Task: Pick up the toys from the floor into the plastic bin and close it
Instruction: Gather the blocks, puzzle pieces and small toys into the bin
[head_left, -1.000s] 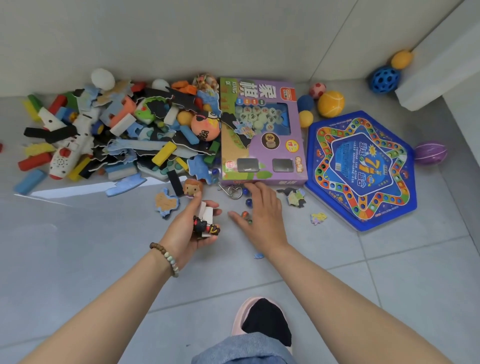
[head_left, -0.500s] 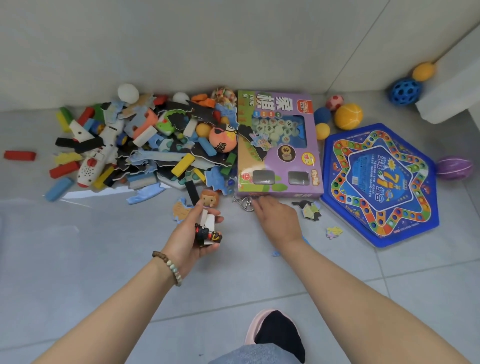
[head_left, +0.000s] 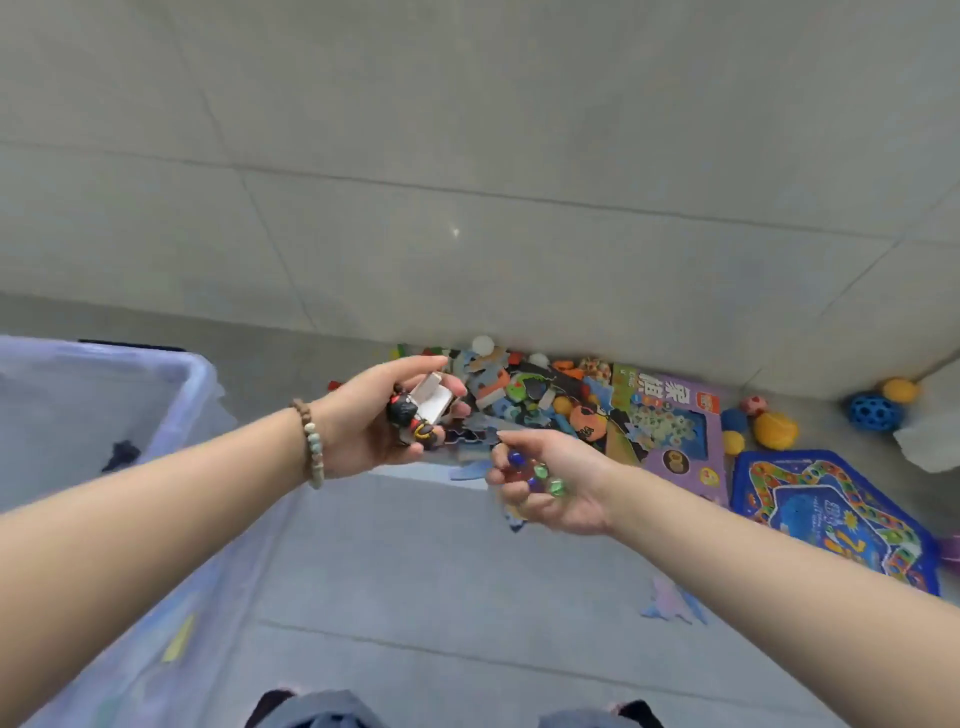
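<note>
My left hand (head_left: 384, 415) is raised above the floor and grips a small black toy figure (head_left: 408, 418) and a white block (head_left: 434, 400). My right hand (head_left: 545, 480) is turned palm up beside it, fingers curled around several glass marbles (head_left: 537, 473), blue, green and red. The translucent plastic bin (head_left: 171, 395) stands open at the left, under my left forearm. The toy pile (head_left: 530, 400) lies against the wall behind my hands.
A purple game box (head_left: 670, 431) lies right of the pile, then a blue hexagonal board game (head_left: 831, 514). Several balls (head_left: 774, 430) sit in the far right corner. A foam puzzle piece (head_left: 672, 605) lies on the grey tiles. My knees show at the bottom edge.
My right hand has left the floor by the purple box and turned palm up with marbles in it. Both hands rose and the view swung left, bringing the bin into sight.
</note>
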